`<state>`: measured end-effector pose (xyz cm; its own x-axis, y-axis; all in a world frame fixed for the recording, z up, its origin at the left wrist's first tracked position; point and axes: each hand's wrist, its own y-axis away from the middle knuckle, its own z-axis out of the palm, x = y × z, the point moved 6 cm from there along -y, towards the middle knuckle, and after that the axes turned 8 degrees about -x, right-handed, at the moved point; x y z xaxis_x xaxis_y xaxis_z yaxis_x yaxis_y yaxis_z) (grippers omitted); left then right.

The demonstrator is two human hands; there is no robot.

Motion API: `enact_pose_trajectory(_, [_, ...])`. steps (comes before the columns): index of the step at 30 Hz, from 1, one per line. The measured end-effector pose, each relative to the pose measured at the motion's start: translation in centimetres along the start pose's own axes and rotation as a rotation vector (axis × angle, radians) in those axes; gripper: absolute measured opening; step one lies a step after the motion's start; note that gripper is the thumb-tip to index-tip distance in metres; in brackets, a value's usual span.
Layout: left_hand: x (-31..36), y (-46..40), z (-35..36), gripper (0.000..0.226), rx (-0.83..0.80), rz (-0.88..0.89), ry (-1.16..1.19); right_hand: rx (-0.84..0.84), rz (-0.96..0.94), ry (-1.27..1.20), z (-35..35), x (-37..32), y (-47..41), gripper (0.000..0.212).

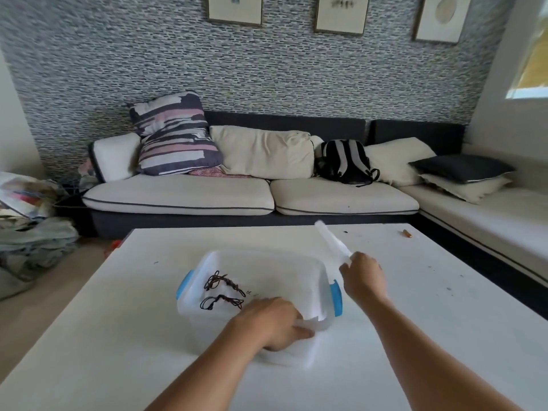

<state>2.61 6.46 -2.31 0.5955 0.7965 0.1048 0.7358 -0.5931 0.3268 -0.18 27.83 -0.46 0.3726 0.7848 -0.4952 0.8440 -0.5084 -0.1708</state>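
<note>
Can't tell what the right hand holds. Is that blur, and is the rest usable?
Head view: the translucent plastic lid in the right hand is smeared by motion blur; the clear plastic box with blue latches and the dark cord bracelets inside read fairly sharp; the wide lens tilts the framed picture at top right; light on the white table is soft, without glare.

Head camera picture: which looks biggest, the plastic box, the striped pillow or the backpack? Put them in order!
1. plastic box, which looks biggest, but it is nearest the camera, so unsure
2. striped pillow
3. backpack
</note>
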Motion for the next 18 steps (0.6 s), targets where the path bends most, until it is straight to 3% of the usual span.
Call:
enact_pose_trajectory(4, [-0.7, -0.5, -1.7, 0.064, 0.326, 0.029, 0.049, 0.168, -0.208, -0.094, -4.7, -5.4, 2.0, 0.022])
enact_pose_trajectory(6, [-2.0, -0.3, -2.4, 0.076, 0.345, 0.057, 0.205, 0.226, -0.435, -0.123, -6.2, -8.9, 4.3, 0.021])
enact_pose_trajectory(8, [-4.6, 0.7, -3.3, 0.064, 0.357, 0.032, 0.429, 0.243, -0.657, -0.053, -5.9, -11.7, 6.8, 0.026])
enact_pose_trajectory(11, [-11.0, 3.8, -4.4, 0.008, 0.562, -0.113, 0.938, 0.217, -0.837, 0.05, -3.5, -13.5, 9.3, 0.034])
enact_pose_trajectory(14, [-15.8, 7.2, -3.5, 0.024, 0.777, -0.301, 1.773, 0.164, -0.941, 0.063, -1.5, -13.7, 11.1, 0.037])
enact_pose_trajectory(15, [-16.4, 8.1, -3.1, 0.031, 0.789, -0.326, 1.926, 0.14, -0.976, 0.075, -0.7, -13.8, 11.6, 0.038])
enact_pose_trajectory(16, [-16.3, 8.4, -3.0, 0.04, 0.757, -0.308, 1.974, 0.12, -1.003, 0.099, -0.1, -13.8, 12.1, 0.038])
enact_pose_trajectory(18, [-16.0, 8.2, -2.7, 0.038, 0.688, -0.284, 1.788, 0.069, -1.012, 0.117, 1.0, -13.7, 12.6, 0.036])
